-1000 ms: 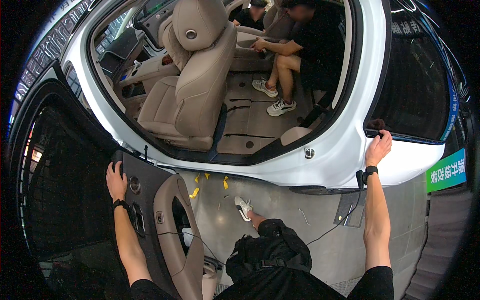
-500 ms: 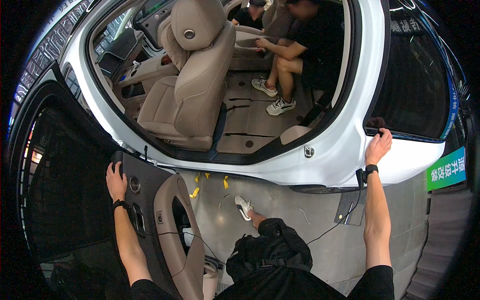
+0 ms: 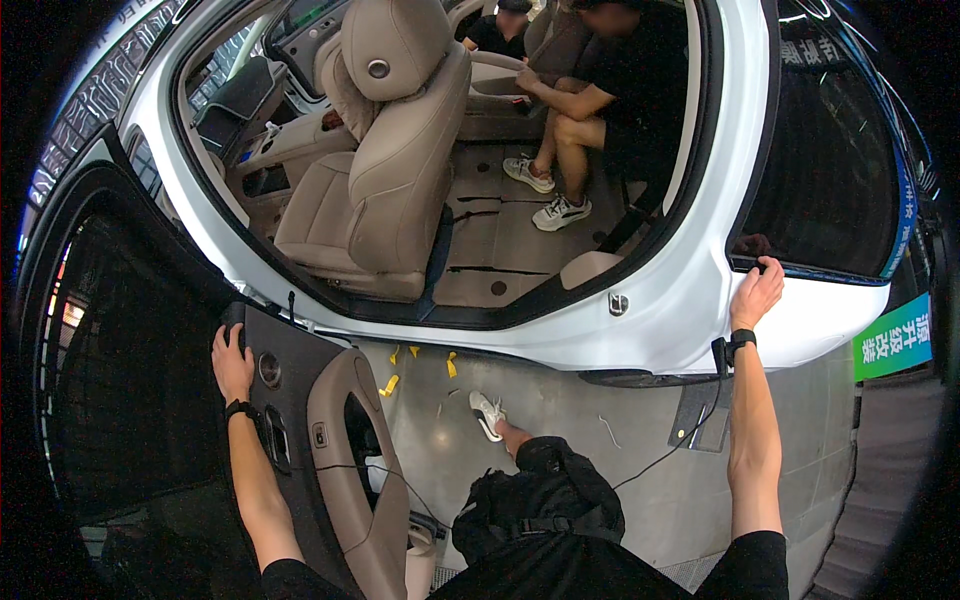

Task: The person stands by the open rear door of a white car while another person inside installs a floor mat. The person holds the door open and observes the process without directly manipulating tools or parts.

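My left hand lies on the upper trim of an opened car door, its fingers stretched out and apart. Just past the fingertips is a dark piece of trim at the door's corner. On the right, my right hand rests against the white car body, right under the dark rear side window. Its fingers are slightly bent and apart, with nothing seen in them. Both wrists wear black bands, and thin cables run from them toward my waist.
Through the door opening show a beige front seat and the car floor. A person sits inside at the rear; another is farther back. Yellow scraps lie on the grey ground by my shoe. A green-blue sign stands right.
The seated person's hands have shifted slightly inside the car. My own hands, the door and the car body look the same.
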### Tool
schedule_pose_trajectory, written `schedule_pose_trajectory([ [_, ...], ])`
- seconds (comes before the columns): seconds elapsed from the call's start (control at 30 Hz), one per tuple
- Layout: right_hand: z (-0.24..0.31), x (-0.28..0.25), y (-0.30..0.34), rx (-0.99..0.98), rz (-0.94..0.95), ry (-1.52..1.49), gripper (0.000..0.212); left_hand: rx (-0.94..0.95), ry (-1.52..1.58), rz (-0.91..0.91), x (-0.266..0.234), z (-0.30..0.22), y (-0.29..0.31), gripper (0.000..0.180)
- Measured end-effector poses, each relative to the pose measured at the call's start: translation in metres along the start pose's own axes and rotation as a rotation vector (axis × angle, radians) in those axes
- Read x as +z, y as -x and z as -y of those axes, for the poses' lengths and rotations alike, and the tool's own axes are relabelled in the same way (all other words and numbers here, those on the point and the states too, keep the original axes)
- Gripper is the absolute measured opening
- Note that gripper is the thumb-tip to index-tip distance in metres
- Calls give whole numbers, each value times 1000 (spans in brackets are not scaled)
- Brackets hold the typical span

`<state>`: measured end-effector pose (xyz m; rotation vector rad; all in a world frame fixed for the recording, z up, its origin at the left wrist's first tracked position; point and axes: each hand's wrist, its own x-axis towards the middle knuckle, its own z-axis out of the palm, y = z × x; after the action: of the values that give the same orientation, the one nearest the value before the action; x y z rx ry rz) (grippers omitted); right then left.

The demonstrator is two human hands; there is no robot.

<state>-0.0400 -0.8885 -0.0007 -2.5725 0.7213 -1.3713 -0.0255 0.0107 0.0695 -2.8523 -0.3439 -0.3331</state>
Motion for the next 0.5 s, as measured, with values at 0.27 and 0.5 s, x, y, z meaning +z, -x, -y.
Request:
schedule_pose_trajectory([
  [0.27,-1,0,0,-8,-6,0,28,37,-15,-33,4,4,0,55],
  [0.5,0,-1,1,11,11,-13,28,25,-12,-17,7,5,0,54],
])
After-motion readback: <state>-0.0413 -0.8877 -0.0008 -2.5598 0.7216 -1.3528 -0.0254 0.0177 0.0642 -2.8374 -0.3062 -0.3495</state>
